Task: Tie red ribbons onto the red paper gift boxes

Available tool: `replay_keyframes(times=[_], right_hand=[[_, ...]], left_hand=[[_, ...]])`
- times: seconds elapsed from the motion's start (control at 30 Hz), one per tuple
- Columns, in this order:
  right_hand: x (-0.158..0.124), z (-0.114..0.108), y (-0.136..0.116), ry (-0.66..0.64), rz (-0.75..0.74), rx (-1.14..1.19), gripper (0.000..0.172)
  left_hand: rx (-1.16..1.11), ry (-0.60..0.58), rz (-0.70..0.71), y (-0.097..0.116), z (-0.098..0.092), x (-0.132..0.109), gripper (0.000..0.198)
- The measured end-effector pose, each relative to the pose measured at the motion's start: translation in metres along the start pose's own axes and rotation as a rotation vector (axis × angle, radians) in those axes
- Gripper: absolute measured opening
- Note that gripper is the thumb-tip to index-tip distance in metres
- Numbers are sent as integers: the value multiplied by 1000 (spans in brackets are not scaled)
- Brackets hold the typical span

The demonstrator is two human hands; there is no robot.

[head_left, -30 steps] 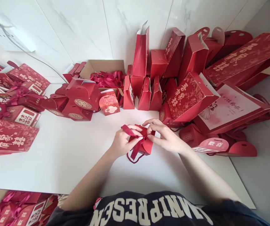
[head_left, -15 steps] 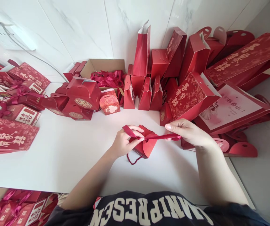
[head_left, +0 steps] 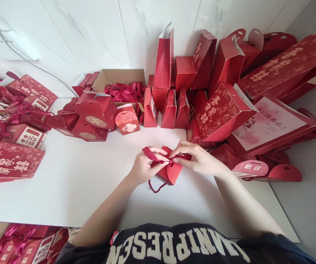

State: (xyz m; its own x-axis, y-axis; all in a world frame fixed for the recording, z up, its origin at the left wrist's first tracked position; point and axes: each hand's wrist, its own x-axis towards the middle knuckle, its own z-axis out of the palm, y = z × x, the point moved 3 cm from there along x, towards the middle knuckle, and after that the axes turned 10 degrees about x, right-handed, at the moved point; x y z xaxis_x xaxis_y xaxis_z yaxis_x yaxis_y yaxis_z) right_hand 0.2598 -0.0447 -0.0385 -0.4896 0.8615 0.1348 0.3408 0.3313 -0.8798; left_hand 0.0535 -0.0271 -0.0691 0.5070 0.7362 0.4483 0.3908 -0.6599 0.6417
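Note:
A small red gift box (head_left: 173,174) sits on the white table in front of me, a dark red cord handle (head_left: 158,189) hanging at its near left side. Pinched in my left hand (head_left: 144,165) at the top of the box is a dark red satin ribbon (head_left: 150,153), whose loop stands up past my fingers. My right hand (head_left: 196,157) is also closed at the box top, thumb and fingertips on the ribbon by the knot. The two hands' fingertips nearly meet there. My right fingers partly cover the box's far right side.
An open cardboard box (head_left: 119,76) of loose ribbons (head_left: 124,91) stands at the wall. Red boxes and bags crowd the back and right, including a bag with a pink-white panel (head_left: 273,123). More decorated boxes (head_left: 11,157) lie at left. Below the table edge are finished-looking ribboned boxes (head_left: 25,245).
My right hand has moved left from the ribbon's stretched-out end to the knot at the box top. My left hand keeps its pinch in nearly the same place.

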Motion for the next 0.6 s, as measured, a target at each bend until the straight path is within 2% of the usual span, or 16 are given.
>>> replay_keyframes(times=[0.17,0.4,0.6], right_hand=[[3,6,10,-19,40,74,15],[4,8,10,-18,95,157,16],[4,6,6,-52,157,161,19]], left_hand=[[45,19,72,3,0,1,14],[83,100,138,6,-2,2,11],[55,65,174,11,-3,4,9]])
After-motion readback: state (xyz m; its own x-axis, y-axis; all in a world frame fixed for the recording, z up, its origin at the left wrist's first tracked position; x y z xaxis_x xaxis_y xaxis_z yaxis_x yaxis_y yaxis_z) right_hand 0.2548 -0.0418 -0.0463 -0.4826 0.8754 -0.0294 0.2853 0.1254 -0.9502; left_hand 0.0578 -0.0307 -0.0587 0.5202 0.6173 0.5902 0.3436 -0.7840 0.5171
